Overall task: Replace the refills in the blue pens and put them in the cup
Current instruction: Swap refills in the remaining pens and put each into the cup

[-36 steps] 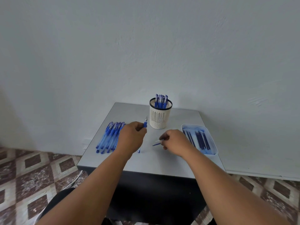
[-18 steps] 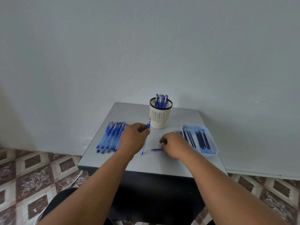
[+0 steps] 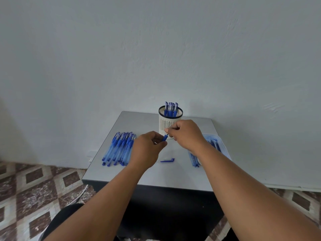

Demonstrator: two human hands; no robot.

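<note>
My left hand (image 3: 147, 150) grips a blue pen (image 3: 165, 137) above the middle of the grey table (image 3: 173, 176); most of the pen is hidden in the fist. My right hand (image 3: 186, 133) pinches the pen's upper end, just in front of the white mesh cup (image 3: 164, 124). The cup holds several capped blue pens (image 3: 171, 108). A blue pen cap (image 3: 167, 160) lies on the table below my hands. A row of several blue pens (image 3: 119, 148) lies at the left. A pale tray (image 3: 224, 148) of dark blue refills (image 3: 214, 144) sits at the right, partly behind my right forearm.
The small table stands against a plain white wall. Its front edge drops to a dark panel above my lap. Brown and cream patterned floor tiles (image 3: 34, 188) show on both sides.
My right hand let go of the cap on the table and rose to the pen's top end. My left hand lifted the pen slightly toward the cup.
</note>
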